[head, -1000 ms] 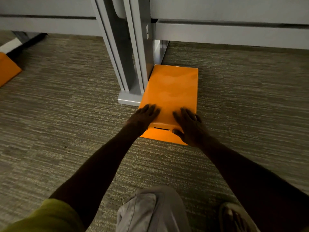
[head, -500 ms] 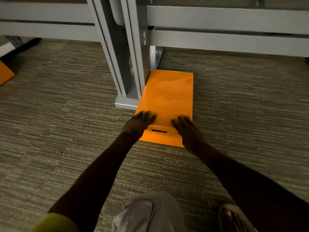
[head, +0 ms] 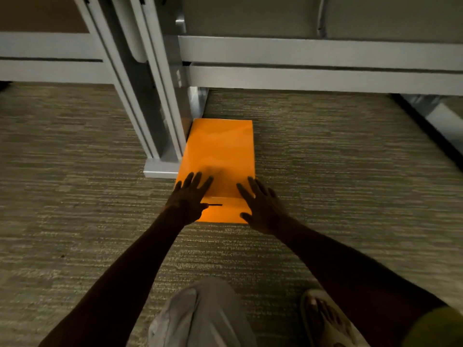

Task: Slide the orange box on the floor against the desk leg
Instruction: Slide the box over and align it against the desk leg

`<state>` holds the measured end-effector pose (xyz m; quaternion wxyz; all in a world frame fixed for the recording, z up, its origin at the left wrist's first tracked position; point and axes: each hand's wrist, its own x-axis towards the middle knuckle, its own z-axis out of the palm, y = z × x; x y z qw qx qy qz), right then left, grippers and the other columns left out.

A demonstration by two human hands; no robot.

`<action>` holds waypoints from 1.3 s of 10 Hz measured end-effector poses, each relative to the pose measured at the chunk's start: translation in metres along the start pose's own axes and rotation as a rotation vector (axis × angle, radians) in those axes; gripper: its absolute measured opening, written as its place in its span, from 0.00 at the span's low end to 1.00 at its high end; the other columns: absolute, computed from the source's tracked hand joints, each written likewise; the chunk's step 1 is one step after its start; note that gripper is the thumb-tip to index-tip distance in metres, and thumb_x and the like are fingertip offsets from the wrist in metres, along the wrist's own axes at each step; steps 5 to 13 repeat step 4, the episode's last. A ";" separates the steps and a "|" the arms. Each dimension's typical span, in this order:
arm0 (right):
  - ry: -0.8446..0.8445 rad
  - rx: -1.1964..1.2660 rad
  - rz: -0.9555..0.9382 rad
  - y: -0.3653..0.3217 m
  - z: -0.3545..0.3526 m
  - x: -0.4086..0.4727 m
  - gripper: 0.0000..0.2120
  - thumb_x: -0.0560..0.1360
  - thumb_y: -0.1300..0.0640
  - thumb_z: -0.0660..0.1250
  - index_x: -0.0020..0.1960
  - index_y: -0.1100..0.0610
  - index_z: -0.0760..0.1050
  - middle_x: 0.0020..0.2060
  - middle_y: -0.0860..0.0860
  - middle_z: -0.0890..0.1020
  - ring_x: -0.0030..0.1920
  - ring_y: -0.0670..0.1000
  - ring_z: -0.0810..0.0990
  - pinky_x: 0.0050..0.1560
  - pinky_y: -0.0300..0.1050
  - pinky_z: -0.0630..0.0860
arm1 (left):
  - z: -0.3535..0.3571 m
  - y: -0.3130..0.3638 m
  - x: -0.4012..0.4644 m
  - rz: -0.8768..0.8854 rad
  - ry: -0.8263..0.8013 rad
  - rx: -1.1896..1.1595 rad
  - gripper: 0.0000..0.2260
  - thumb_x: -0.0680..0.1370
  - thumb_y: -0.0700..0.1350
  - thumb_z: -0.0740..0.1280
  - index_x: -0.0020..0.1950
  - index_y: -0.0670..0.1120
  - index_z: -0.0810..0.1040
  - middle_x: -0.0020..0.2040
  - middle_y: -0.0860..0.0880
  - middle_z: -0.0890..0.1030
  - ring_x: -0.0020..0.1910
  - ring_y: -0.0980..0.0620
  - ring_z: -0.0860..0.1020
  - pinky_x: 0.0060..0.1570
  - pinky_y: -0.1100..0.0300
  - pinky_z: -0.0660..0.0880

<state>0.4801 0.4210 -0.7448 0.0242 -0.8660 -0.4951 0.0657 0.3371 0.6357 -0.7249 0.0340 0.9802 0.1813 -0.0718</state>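
Observation:
The orange box (head: 220, 149) lies flat on the carpet, its long left side touching the grey desk leg (head: 160, 116) and the leg's foot (head: 160, 170). A dark slot shows on the box's near face. My left hand (head: 188, 199) covers the near left corner of the box, fingers spread over the top. My right hand (head: 260, 209) is at the near right corner, fingers apart, fingertips on the top edge. Neither hand grips the box.
Grey desk rails (head: 313, 71) run across the back above the carpet (head: 75, 196). A second metal leg or frame (head: 436, 116) slants at the far right. My knee (head: 203, 314) and sandalled foot (head: 325, 319) are at the bottom.
The view has tilted up and the orange object at the far left has left the frame. My fingers have spread wider and my right hand has shifted towards the box's right corner. The box stays beside the leg.

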 end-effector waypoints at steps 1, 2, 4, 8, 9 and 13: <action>0.013 -0.013 0.047 0.005 -0.011 -0.017 0.43 0.77 0.39 0.64 0.81 0.47 0.41 0.82 0.57 0.44 0.81 0.62 0.46 0.76 0.66 0.55 | -0.015 0.026 -0.002 0.063 0.048 -0.027 0.37 0.82 0.59 0.62 0.82 0.55 0.42 0.84 0.45 0.44 0.82 0.42 0.42 0.78 0.42 0.50; 0.007 0.013 0.086 0.007 -0.019 -0.027 0.43 0.78 0.38 0.63 0.81 0.47 0.40 0.82 0.56 0.44 0.81 0.61 0.44 0.77 0.66 0.55 | -0.025 0.039 -0.006 0.083 0.030 -0.042 0.37 0.82 0.60 0.61 0.82 0.54 0.42 0.83 0.45 0.43 0.82 0.43 0.40 0.79 0.41 0.48; 0.057 0.033 0.157 0.005 -0.041 -0.062 0.44 0.77 0.36 0.62 0.82 0.46 0.40 0.82 0.53 0.42 0.81 0.60 0.40 0.77 0.66 0.49 | -0.042 0.078 -0.029 0.085 0.040 -0.029 0.38 0.81 0.62 0.59 0.82 0.53 0.40 0.83 0.44 0.43 0.81 0.41 0.38 0.77 0.35 0.46; 0.057 0.033 0.157 0.005 -0.041 -0.062 0.44 0.77 0.36 0.62 0.82 0.46 0.40 0.82 0.53 0.42 0.81 0.60 0.40 0.77 0.66 0.49 | -0.042 0.078 -0.029 0.085 0.040 -0.029 0.38 0.81 0.62 0.59 0.82 0.53 0.40 0.83 0.44 0.43 0.81 0.41 0.38 0.77 0.35 0.46; 0.057 0.033 0.157 0.005 -0.041 -0.062 0.44 0.77 0.36 0.62 0.82 0.46 0.40 0.82 0.53 0.42 0.81 0.60 0.40 0.77 0.66 0.49 | -0.042 0.078 -0.029 0.085 0.040 -0.029 0.38 0.81 0.62 0.59 0.82 0.53 0.40 0.83 0.44 0.43 0.81 0.41 0.38 0.77 0.35 0.46; 0.057 0.033 0.157 0.005 -0.041 -0.062 0.44 0.77 0.36 0.62 0.82 0.46 0.40 0.82 0.53 0.42 0.81 0.60 0.40 0.77 0.66 0.49 | -0.042 0.078 -0.029 0.085 0.040 -0.029 0.38 0.81 0.62 0.59 0.82 0.53 0.40 0.83 0.44 0.43 0.81 0.41 0.38 0.77 0.35 0.46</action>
